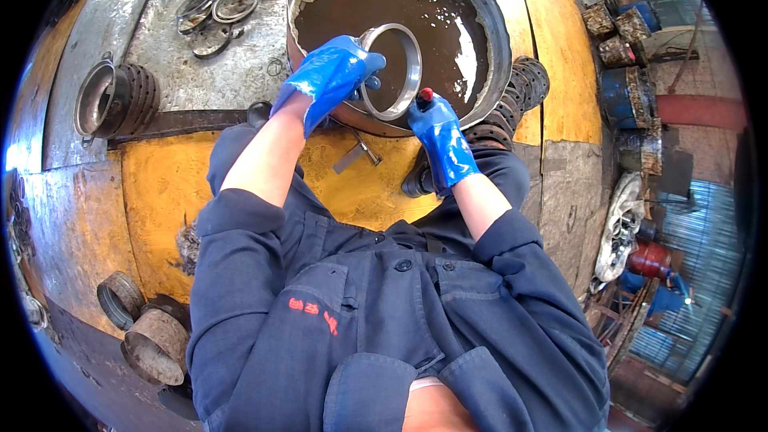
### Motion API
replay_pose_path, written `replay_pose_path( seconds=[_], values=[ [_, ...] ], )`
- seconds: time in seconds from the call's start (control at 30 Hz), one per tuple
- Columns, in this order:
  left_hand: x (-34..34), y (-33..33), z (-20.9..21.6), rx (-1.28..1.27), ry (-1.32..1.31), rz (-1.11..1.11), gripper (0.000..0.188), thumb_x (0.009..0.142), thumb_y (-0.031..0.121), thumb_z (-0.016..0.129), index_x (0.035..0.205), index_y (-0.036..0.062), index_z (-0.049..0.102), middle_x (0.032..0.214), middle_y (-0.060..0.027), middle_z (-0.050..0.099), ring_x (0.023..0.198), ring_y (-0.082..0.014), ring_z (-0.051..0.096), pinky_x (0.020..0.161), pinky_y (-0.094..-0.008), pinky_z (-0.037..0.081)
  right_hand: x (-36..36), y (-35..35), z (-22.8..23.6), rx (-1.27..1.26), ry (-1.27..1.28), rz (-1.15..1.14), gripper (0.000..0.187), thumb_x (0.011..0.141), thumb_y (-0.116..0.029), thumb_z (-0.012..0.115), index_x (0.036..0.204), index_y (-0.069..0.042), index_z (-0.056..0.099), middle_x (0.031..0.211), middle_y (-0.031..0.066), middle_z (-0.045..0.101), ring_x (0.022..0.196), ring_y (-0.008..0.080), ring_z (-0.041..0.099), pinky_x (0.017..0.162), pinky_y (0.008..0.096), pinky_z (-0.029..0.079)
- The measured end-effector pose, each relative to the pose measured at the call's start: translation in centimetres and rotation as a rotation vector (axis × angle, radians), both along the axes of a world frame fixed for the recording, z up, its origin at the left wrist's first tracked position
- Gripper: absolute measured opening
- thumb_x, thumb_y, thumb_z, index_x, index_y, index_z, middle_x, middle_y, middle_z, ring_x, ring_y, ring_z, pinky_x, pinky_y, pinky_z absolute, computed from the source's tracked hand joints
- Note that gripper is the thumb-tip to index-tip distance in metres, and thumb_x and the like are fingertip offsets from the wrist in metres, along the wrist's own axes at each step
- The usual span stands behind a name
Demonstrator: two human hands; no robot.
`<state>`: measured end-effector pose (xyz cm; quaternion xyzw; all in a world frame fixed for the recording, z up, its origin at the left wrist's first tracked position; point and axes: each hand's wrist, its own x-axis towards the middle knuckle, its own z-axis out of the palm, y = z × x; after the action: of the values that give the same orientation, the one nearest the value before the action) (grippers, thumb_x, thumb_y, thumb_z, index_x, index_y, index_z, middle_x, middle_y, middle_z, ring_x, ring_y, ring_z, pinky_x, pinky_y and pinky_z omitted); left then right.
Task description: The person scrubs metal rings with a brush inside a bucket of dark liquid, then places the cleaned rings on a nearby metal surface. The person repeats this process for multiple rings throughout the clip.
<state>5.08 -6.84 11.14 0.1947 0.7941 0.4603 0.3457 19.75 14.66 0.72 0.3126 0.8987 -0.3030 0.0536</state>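
My left hand [330, 72], in a blue rubber glove, grips a wide metal ring [414, 64] by its left side. The ring is tilted on edge above a large round tub [500, 52] of murky brown liquid [344, 12]. My right hand [440, 134], gloved in blue too, is closed at the ring's lower right. A small red-ended object [426, 94] pokes out of its fist; the rest is hidden, so its kind is unclear. I cannot tell whether that object touches the ring.
Several thin metal rings [236, 4] lie on the metal sheet beyond my left arm. A stack of dark rings [140, 100] stands farther left. Perforated dark rings [524, 84] lean against the tub's right side. Two rusty cylinders [156, 344] sit at lower left. A small hammer-like tool [358, 152] lies between my legs.
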Motion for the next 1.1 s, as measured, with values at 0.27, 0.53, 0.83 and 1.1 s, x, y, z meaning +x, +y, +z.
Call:
replay_pose_path(
  seconds=[0.27, 0.53, 0.83, 1.1],
  values=[
    [0.5, -0.5, 0.5, 0.049, -0.094, 0.065, 0.042, 0.091, 0.038, 0.068, 0.107, 0.0012, 0.08, 0.095, -0.0177, 0.079, 0.088, -0.0261, 0.076, 0.086, -0.0376, 0.057, 0.4, -0.5, 0.2, 0.015, 0.06, -0.022, 0.032, 0.097, -0.032, 0.067, 0.116, -0.007, 0.074, 0.112, 0.0221, 0.075, 0.111, 0.042, 0.07, 0.093, 0.0459, 0.056],
    [-0.9, -0.3, 0.4, 0.049, -0.108, 0.087, 0.043, 0.088, 0.034, 0.064, 0.108, -0.001, 0.079, 0.095, -0.0198, 0.079, 0.089, -0.03, 0.076, 0.082, -0.0404, 0.059, 0.6, 0.6, -2.2, 0.062, 0.179, 0.003, 0.029, 0.098, -0.03, 0.068, 0.106, -0.004, 0.075, 0.095, 0.0211, 0.077, 0.092, 0.0381, 0.075, 0.08, 0.0449, 0.056],
    [-9.2, -0.8, 0.2, 0.837, -0.223, 0.768, 0.03, 0.103, 0.029, 0.068, 0.115, 0.0016, 0.073, 0.091, -0.0054, 0.073, 0.074, -0.0128, 0.066, 0.068, -0.0261, 0.051, 0.3, 0.4, -1.4, 0.05, 0.112, 0.025, 0.031, 0.098, -0.034, 0.064, 0.108, -0.006, 0.073, 0.103, 0.0236, 0.076, 0.104, 0.0448, 0.071, 0.088, 0.05, 0.057],
    [-9.1, 2.1, -1.9, 0.821, -0.279, 0.519, 0.036, 0.107, 0.031, 0.059, 0.133, 0.0058, 0.064, 0.122, -0.0123, 0.077, 0.094, -0.022, 0.075, 0.069, -0.0275, 0.052, 0.4, 0.5, -1.6, 0.034, 0.069, 0.005, 0.031, 0.099, -0.035, 0.063, 0.111, -0.009, 0.073, 0.106, 0.0218, 0.076, 0.105, 0.0443, 0.071, 0.09, 0.0504, 0.057]
  ],
)
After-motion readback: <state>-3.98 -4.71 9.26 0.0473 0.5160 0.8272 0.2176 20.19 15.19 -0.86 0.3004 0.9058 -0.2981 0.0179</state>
